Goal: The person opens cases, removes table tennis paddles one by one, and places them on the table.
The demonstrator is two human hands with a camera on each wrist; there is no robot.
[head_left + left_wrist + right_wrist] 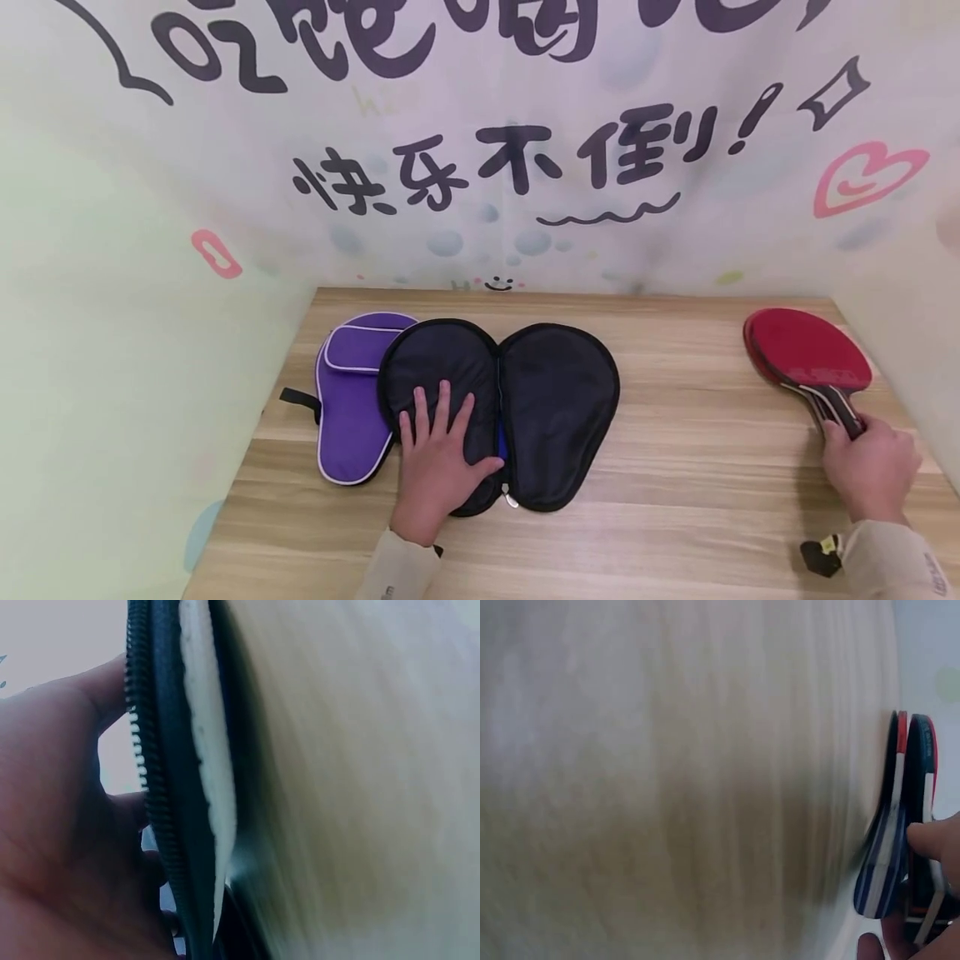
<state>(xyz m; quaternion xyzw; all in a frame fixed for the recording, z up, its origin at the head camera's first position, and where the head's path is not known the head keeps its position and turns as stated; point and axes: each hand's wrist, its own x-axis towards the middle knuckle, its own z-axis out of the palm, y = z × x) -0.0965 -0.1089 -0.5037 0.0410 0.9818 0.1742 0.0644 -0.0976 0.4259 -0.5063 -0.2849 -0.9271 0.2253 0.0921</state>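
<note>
A paddle case [558, 408] lies unfolded on the table, its two black inner sides facing up. My left hand [435, 467] rests with spread fingers on its left half; in the left wrist view the case's zipper edge [142, 750] runs beside the palm. In my right hand [870, 462], at the table's right side, I grip two red table tennis paddles [813, 346] by their handles. They lie stacked face over face, and the right wrist view shows their layered edges [889, 840]. Whether they touch the table cannot be told.
Partly under the unfolded case, on its left, lies a purple paddle case [352, 437] with white piping, a small pocket and a black strap [300, 398]. The wooden table [690, 467] meets a printed backdrop [465, 250] behind and pale walls at both sides.
</note>
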